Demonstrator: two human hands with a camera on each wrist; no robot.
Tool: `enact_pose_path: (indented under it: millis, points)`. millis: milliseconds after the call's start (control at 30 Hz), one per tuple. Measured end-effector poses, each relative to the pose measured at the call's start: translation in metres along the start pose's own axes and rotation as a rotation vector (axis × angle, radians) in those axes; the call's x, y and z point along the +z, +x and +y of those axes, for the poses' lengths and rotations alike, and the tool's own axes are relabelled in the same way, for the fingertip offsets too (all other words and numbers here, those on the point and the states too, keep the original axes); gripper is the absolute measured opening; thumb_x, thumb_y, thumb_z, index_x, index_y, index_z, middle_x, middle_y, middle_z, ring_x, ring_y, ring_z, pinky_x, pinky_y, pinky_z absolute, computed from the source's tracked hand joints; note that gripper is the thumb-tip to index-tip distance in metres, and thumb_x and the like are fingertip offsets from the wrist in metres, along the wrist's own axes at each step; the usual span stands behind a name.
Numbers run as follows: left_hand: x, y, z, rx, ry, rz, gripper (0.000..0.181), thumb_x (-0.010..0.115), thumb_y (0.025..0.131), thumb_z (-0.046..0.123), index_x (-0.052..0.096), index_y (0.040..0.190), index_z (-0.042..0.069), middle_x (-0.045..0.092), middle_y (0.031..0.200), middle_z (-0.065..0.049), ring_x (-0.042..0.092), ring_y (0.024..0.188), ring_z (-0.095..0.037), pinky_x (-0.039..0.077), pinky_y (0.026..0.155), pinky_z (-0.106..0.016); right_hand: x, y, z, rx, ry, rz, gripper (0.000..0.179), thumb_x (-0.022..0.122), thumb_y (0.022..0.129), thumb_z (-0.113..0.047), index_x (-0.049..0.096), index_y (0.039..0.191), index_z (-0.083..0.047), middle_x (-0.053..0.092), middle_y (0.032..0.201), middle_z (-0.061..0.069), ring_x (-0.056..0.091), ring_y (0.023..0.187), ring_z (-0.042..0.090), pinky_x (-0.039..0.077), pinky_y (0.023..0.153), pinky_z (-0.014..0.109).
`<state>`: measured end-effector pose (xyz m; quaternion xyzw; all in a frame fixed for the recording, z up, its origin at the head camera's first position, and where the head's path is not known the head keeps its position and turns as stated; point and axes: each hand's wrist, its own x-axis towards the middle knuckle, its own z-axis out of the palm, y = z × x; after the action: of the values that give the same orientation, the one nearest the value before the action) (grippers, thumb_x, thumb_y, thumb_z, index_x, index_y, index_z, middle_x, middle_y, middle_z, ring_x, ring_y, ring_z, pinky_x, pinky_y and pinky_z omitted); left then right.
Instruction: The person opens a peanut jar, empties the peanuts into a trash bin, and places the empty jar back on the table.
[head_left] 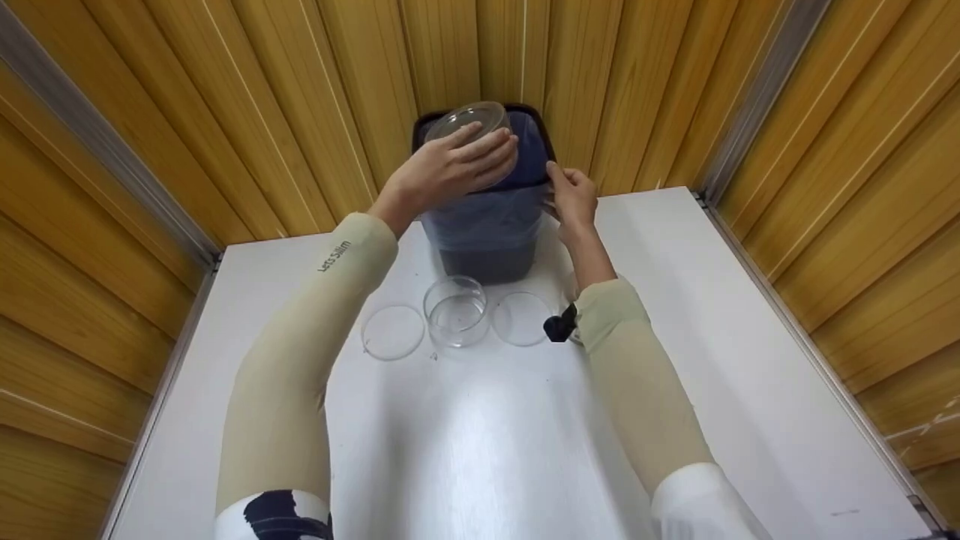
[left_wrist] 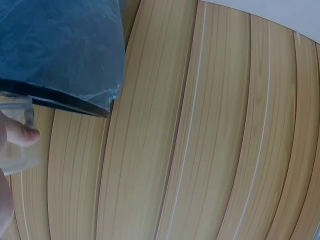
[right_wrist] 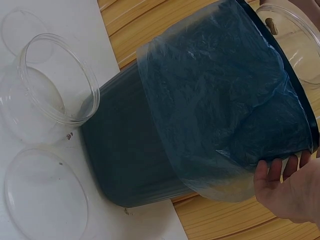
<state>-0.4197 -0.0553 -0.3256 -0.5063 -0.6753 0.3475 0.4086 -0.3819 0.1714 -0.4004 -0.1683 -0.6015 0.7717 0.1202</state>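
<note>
My left hand [head_left: 450,166] grips a clear round container [head_left: 486,114], tilted over the mouth of a dark trash bin [head_left: 489,264]. A small brown bit [right_wrist: 271,26] shows at that container in the right wrist view. My right hand [head_left: 574,198] pinches the bin's rim at its right side, thumb on top and fingers against the outside. A thin translucent bag [right_wrist: 210,95] lines the bin and folds down over its outer wall. In the left wrist view, only part of the left hand [left_wrist: 17,132] shows beside the container and the black rim.
In front of the bin, a clear open container [head_left: 456,311] stands on the white table [head_left: 465,450] between two clear round lids, left [head_left: 392,358] and right [head_left: 521,344]. Small dark crumbs [right_wrist: 69,135] lie nearby. Wood-patterned walls [head_left: 360,97] surround the table. Something black [head_left: 559,328] sits by the right forearm.
</note>
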Motion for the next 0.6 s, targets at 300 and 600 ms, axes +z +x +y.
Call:
enact_pose_path:
  millis: [300, 600]
  points:
    - [-0.003, -0.005, -0.01, -0.126, -0.033, -0.044, 0.068, 0.055, 0.101, 0.0, 0.026, 0.161, 0.013, 0.028, 0.165, -0.007, 0.024, 0.153, -0.021, 0.028, 0.122, -0.04, 0.001, -0.001, 0.0, -0.005, -0.005, -0.01, 0.023, 0.067, 0.099, -0.033, 0.062, 0.092, -0.012, 0.059, 0.085, 0.001, 0.061, 0.081, 0.017, 0.055, 0.088, 0.04]
    - [-0.013, -0.032, -0.006, -0.857, -0.749, -0.004, 0.093, 0.071, 0.076, -0.011, 0.028, 0.157, 0.0, 0.03, 0.161, -0.019, 0.023, 0.151, -0.035, 0.014, 0.125, -0.034, 0.005, -0.002, 0.003, -0.01, -0.023, -0.018, 0.023, 0.065, 0.099, -0.033, 0.063, 0.097, -0.011, 0.059, 0.088, 0.002, 0.06, 0.08, 0.016, 0.054, 0.096, 0.046]
